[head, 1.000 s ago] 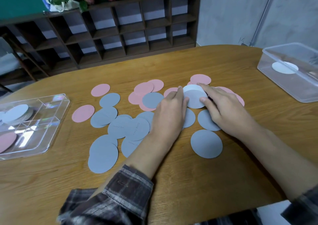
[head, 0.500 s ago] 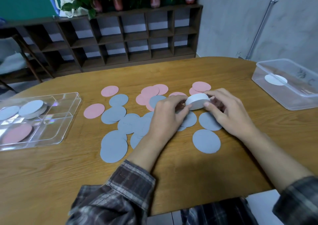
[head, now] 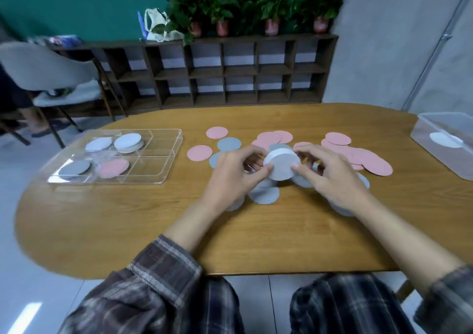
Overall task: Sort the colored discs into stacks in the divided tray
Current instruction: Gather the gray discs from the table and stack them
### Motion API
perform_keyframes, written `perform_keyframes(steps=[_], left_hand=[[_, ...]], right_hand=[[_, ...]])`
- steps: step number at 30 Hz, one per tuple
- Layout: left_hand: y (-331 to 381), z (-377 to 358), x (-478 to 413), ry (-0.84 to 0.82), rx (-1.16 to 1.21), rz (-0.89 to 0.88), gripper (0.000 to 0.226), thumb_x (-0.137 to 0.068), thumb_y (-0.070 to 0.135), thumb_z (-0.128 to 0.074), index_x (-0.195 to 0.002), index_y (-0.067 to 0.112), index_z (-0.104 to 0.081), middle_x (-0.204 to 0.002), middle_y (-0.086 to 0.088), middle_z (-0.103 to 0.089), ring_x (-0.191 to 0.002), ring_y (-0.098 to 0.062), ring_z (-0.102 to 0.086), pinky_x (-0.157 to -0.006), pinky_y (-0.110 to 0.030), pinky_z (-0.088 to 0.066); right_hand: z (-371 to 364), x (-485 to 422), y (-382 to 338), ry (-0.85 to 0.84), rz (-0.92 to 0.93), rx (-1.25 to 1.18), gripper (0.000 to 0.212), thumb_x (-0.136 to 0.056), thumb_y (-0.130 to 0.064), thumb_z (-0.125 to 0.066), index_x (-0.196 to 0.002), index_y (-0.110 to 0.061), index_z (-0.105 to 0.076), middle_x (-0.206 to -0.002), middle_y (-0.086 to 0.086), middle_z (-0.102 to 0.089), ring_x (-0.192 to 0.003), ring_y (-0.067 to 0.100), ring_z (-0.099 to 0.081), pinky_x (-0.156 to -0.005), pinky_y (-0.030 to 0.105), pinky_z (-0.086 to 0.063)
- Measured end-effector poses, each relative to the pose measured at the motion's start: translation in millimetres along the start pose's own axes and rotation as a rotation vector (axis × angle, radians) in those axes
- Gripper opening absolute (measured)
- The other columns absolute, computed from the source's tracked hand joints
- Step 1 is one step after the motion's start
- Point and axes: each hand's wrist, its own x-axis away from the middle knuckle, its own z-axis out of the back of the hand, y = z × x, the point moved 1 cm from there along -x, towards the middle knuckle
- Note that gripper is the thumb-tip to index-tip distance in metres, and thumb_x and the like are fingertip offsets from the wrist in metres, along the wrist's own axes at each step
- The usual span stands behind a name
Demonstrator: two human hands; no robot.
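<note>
In the middle of the table, both hands have hold of a chunky stack of pale grey discs, tipped so its flat round face points up at the camera. The left hand is curled in, thumb and fingertips pinching the stack's left edge. The right hand has its thumb against the lower right edge and its fingers bent around the far side. So both are clamped on it, neither spread wide. Can't tell if the bottom edge touches the wood.

Right under and around the hands are loose grey discs, thin, matte, overlapping. The pink discs lie further back and off to the right, partly piled.

Over on the left sits the tray, clear plastic with dividers. It holds a short pale stack, a single pale disc, a darker grey one and a pink one, each in its own compartment.

At the right edge is a clear plastic tub with a white disc inside. The table is oval with a wood grain look. Plaid sleeves are at the bottom.
</note>
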Motion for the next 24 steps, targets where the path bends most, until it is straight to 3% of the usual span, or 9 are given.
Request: perform_keyframes(steps=[10,15,19,24], left_hand=[[-29,131,26,0.047,-0.178,0.054,0.016,-0.085,0.018,-0.082,-0.099,0.017,-0.074,-0.08,0.003,-0.075,-0.075,-0.012,-0.071,-0.075,-0.031,-0.06],[-52,182,29,0.081,-0.206,0.164,0.015,-0.086,0.024,-0.082,-0.098,0.021,-0.073,-0.082,0.006,-0.074,-0.073,-0.009,-0.069,-0.07,-0.025,-0.058],[-75,216,28,0.111,-0.229,0.228,0.013,-0.085,0.028,-0.08,-0.095,0.028,-0.072,-0.08,0.011,-0.074,-0.072,-0.007,-0.068,-0.074,-0.035,-0.06],[-105,255,23,0.139,-0.246,0.296,0.013,-0.087,0.021,-0.081,-0.096,0.018,-0.072,-0.077,0.008,-0.074,-0.068,-0.01,-0.068,-0.069,-0.022,-0.055]], right_hand=[[-81,-57,-87,-0.126,0.144,-0.021,0.025,-0.091,-0.025,-0.075,-0.116,-0.022,-0.07,-0.093,-0.011,-0.067,-0.08,0.009,-0.059,-0.069,0.007,-0.039],[-120,-91,-121,-0.178,0.162,-0.08,0.023,-0.09,-0.02,-0.075,-0.113,-0.023,-0.069,-0.091,-0.008,-0.067,-0.077,0.012,-0.057,-0.069,0.008,-0.038],[-154,-120,-140,-0.221,0.139,-0.129,0.02,-0.089,-0.022,-0.076,-0.107,-0.026,-0.069,-0.086,-0.01,-0.07,-0.071,0.009,-0.058,-0.077,0.018,-0.04],[-196,-159,-156,-0.27,0.142,-0.097,0.019,-0.089,-0.028,-0.075,-0.106,-0.031,-0.069,-0.088,-0.012,-0.07,-0.072,0.012,-0.059,-0.067,0.008,-0.04]])
